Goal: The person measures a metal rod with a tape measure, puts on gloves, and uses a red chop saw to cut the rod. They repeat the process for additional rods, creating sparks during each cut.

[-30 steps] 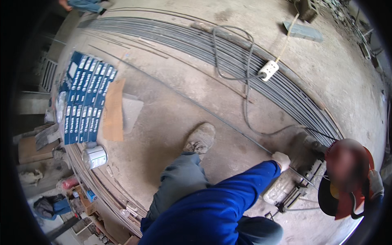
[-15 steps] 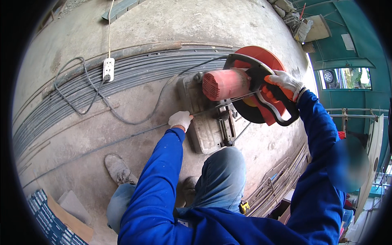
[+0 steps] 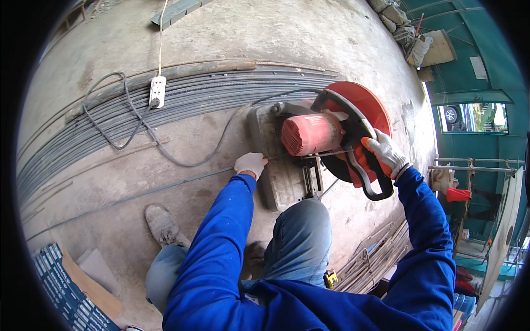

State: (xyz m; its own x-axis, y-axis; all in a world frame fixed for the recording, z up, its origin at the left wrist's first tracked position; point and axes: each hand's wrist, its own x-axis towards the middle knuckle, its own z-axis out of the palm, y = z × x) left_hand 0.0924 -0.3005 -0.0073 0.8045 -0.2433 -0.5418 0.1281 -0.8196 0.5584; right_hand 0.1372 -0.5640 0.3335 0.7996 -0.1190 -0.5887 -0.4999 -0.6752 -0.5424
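A red and black chop saw (image 3: 312, 134) stands on its grey metal base (image 3: 269, 138) in front of me. My right hand (image 3: 386, 151), in a white and orange work glove, is wrapped round its black loop handle (image 3: 383, 195). A long steel rod (image 3: 143, 194) runs from the lower left across the floor to the saw. My left hand (image 3: 251, 164), in a white glove, is closed round this rod just left of the base. Where the blade meets the rod is hidden behind the motor and guard.
A bundle of steel bars (image 3: 193, 91) lies beyond the saw. A white power strip (image 3: 158, 92) rests on it, with a grey cable (image 3: 185, 165) looping to the saw. Thin rods (image 3: 369, 263) and a yellow tape measure (image 3: 330, 278) are near my right knee. A blue-and-white box (image 3: 61, 287) sits lower left.
My right hand has lowered the saw's handle, and the motor and guard have tilted down with it. My left hand keeps its hold on the rod. The whole view has shifted slightly.
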